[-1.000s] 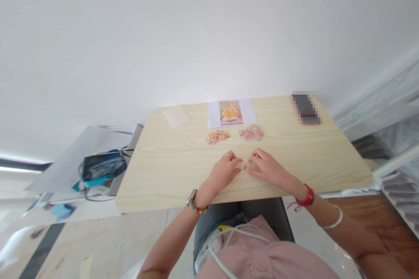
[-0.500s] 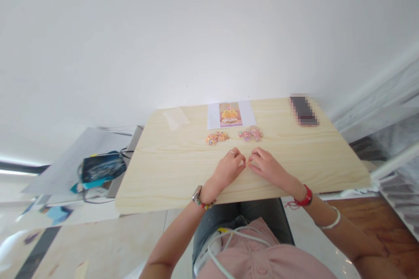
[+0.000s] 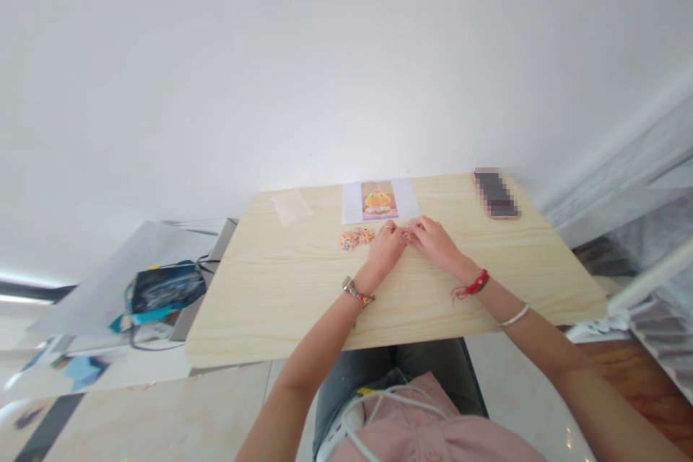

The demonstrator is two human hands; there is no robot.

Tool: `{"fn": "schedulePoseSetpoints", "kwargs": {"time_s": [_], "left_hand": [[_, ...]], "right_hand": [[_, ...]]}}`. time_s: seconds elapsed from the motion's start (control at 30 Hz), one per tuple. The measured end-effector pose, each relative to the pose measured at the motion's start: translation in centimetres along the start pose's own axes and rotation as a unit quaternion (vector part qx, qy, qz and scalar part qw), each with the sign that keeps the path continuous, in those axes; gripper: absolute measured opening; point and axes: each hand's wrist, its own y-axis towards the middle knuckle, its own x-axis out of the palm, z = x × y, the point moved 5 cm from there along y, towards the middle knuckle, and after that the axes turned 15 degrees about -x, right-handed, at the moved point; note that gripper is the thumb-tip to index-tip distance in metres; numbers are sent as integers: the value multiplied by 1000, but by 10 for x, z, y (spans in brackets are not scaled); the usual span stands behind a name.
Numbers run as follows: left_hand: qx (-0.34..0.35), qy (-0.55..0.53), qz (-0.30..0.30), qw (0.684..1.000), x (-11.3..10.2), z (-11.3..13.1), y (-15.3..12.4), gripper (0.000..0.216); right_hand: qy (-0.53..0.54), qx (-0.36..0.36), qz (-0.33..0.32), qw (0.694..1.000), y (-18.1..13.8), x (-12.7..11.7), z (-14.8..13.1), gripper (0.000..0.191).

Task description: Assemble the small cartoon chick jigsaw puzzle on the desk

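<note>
Small pinkish jigsaw puzzle pieces [image 3: 408, 234] lie in a pile, partly covered by my fingers. My left hand [image 3: 386, 248] is at the pile's left side, its fingers curled closed on pieces there. From the right, my right hand [image 3: 434, 240] reaches over the same pile with bent fingers pinching at the pieces. A second pile of orange-yellow puzzle pieces [image 3: 356, 237] lies just left of my left hand. Nearer to me, a pale puzzle piece [image 3: 402, 287] rests on the wood. Behind the piles is a printed picture sheet [image 3: 351, 203] with a yellow figure.
The light wooden table [image 3: 260, 303] stands against a white wall. A clear plastic bag [image 3: 292, 207] lies at its back left, a phone [image 3: 497, 195] at its back right. Left of the table are a dark bag [image 3: 167, 289] and grey sheets.
Both hands have moved forward from near the table's front to the pinkish pile and now cover part of it. The pale piece that was between my fingertips now lies on the table.
</note>
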Motion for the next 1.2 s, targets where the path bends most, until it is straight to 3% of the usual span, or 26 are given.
{"fn": "schedulePoseSetpoints", "kwargs": {"time_s": [0.2,0.33,0.47,0.7,0.9,1.1,1.2], "left_hand": [[18,-20,-1,1000,-8,-23,-34,22],[35,-56,-70,995,-10,-38,-67,25],[56,-55,-115,990,-4,-38,-86,28],[49,-25,-127,990,5,-29,-84,13],[31,-56,-118,991,5,-31,-80,17],[-13,-20,-71,997,6,-31,-81,18],[-13,0,-78,997,7,-30,-82,14]], "right_hand": [[23,18,26,999,-17,-8,-11,16],[107,-5,3,994,-42,-13,-36,15],[156,-25,-43,987,-56,-6,-65,14],[119,-2,-48,992,-51,6,-78,10],[149,-2,-26,989,-50,9,-72,12],[119,-15,-33,992,-47,11,-74,10],[120,-3,-32,992,-45,13,-71,8]]}}
